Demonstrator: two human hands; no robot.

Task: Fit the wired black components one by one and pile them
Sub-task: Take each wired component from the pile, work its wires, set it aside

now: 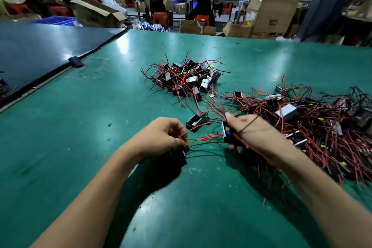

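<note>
My left hand: fingers curled, pinching a black component by its red wires, low over the green table. My right hand: fingers gripping a second component, blurred. Loose component on the table just beyond my hands. Small pile mid-table, bigger tangled heap on my right.

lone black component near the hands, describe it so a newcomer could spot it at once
On the green table, a small wired pile sits mid-table and a bigger heap at the right. Just beyond the left hand, short of the small pile, lies one black component. Unlike its neighbours it lies apart from both piles, its hollow side showing.
</note>
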